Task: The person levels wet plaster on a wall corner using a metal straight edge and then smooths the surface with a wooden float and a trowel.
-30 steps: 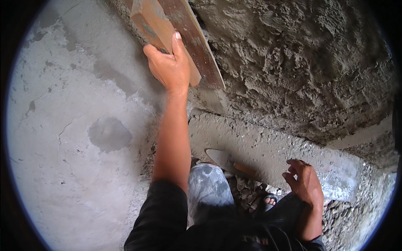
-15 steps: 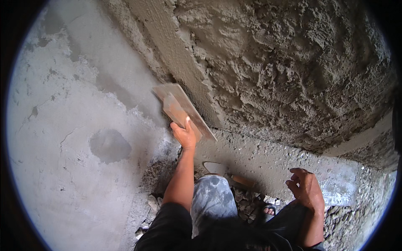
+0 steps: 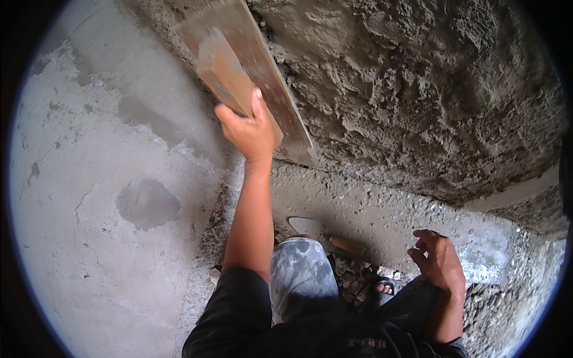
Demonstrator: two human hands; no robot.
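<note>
My left hand (image 3: 250,132) grips the handle of a wooden plastering float (image 3: 262,71), fingers wrapped around it and thumb along its side. The float is tilted against the smoothed strip of wet mortar at the corner, beside the rough mortar wall (image 3: 406,101). Its far end is blurred. At lower right, my right hand (image 3: 441,262) hangs above the ledge with loosely bent fingers, a gap before the thumb, and nothing visible in it. Between my hands, a trowel with a pale blade (image 3: 306,226) and wooden handle (image 3: 347,245) lies on the mortar-spattered ledge (image 3: 388,224).
A grey plastered wall (image 3: 119,262) with a dark damp patch (image 3: 148,204) fills the left side. Broken rubble (image 3: 352,274) lies below the ledge, around my sandalled foot (image 3: 385,287). My knee (image 3: 303,268) is close to the trowel. Gravelly ground (image 3: 495,316) stretches to the right.
My left hand has carried the float up and away from me along the mortar strip at the corner. My right hand stays nearly where it was; the trowel still lies on the ledge.
</note>
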